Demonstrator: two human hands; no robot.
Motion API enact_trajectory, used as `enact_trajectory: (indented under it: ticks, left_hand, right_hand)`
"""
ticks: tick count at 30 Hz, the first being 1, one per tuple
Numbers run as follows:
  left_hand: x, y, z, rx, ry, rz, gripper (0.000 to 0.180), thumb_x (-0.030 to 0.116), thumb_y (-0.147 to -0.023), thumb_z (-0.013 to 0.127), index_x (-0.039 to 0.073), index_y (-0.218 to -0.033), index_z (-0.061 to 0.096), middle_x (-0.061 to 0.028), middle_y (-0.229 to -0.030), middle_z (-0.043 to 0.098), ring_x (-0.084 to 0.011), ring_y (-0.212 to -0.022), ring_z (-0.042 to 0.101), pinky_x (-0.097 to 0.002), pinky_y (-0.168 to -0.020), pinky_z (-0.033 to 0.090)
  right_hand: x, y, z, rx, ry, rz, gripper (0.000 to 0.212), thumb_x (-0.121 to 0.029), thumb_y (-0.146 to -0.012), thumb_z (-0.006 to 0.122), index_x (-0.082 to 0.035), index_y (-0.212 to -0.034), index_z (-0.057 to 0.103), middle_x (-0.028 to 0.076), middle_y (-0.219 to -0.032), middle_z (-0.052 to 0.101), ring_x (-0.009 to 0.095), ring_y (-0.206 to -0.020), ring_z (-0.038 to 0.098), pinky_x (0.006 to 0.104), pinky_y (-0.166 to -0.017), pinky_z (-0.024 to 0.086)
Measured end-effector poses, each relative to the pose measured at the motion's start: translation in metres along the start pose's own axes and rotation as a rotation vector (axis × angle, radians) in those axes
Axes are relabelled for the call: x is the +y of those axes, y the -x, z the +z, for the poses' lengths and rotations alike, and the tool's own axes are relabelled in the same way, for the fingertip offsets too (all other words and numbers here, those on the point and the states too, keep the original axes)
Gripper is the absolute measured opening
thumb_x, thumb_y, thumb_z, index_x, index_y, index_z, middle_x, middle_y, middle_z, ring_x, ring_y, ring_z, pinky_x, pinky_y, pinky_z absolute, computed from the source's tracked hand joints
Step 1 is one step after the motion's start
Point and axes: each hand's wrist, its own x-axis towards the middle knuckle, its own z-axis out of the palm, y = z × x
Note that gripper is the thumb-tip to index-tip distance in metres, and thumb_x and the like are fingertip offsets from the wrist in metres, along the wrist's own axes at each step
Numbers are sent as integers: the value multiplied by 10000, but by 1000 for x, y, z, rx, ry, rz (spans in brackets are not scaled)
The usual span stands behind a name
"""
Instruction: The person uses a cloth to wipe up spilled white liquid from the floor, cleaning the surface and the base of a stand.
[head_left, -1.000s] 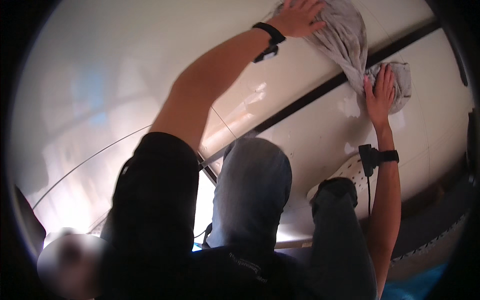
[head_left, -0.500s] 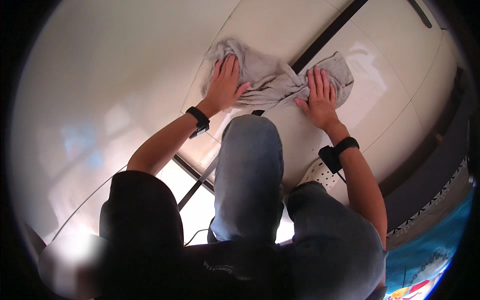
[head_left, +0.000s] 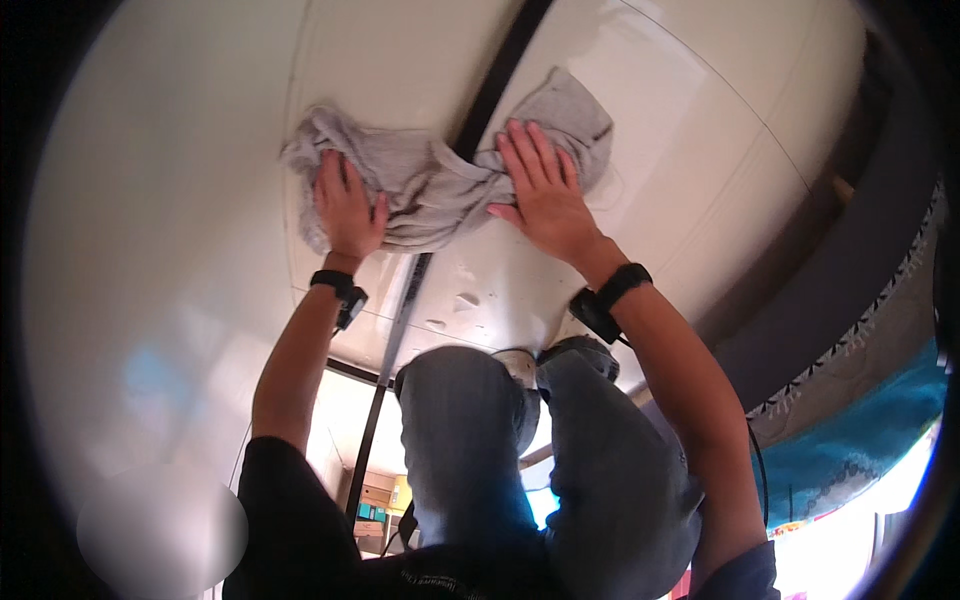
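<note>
A crumpled grey cloth lies spread on the pale tiled floor, across a dark strip set between the tiles. My left hand presses on the cloth's left end, fingers stretched out. On its right part rests my right hand, palm down, with fingers extended and the thumb pointing left. Neither hand is wrapped round the cloth. A bunched, twisted fold runs between them. Each wrist wears a black band with a small box.
My bent knees and a light shoe are close behind the cloth. Small marks spot the floor there. To the right, a dark grey edge with a patterned trim borders a blue fabric. Boxes stand behind me.
The view has swung, so cloth, hands and dark strip appear farther left. Both hands stay flat on the cloth, which has slid slightly right across the strip. My knees have moved back from it.
</note>
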Motion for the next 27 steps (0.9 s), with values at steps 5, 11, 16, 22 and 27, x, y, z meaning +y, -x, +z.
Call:
enact_trajectory:
  ticks: [5,11,16,22,27]
  left_hand:
    - [-3,-6,-3,9,-40,20,681,329,-855,551,-105,-1342,358,-292,-1448,296,-449,-1349,284,-542,-1093,227]
    - [2,-5,2,106,-36,69,622,275,-890,538,-57,-1379,345,-246,-1466,297,-415,-1356,293,-518,-1099,233]
    - [6,-7,-1,130,-76,44,615,258,-903,543,-53,-1389,331,-238,-1468,300,-406,-1348,303,-502,-1101,236]
    - [20,23,0,83,-179,107,671,252,-899,548,-77,-1416,275,-238,-1494,263,-383,-1399,228,-506,-1116,187]
    - [33,78,-6,-87,-215,76,741,188,-877,544,-66,-1465,171,-231,-1549,147,-383,-1451,110,-542,-1132,117]
  right_hand:
    - [5,-3,-1,107,-5,-87,785,-476,-906,521,-81,-1506,205,72,-1582,166,255,-1461,136,448,-1161,162]
    - [13,2,11,229,8,-144,771,-459,-904,531,-72,-1497,227,73,-1579,176,256,-1462,127,448,-1165,163]
    - [22,6,20,297,93,-205,690,-396,-917,541,-115,-1486,271,71,-1582,168,255,-1466,115,444,-1166,163]
    - [-1,43,39,402,223,-69,517,-332,-922,554,-255,-1418,430,53,-1586,165,316,-1466,88,433,-1169,164]
    - [-21,74,61,390,179,208,544,-347,-922,553,-261,-1439,408,88,-1595,118,368,-1460,51,592,-1144,63]
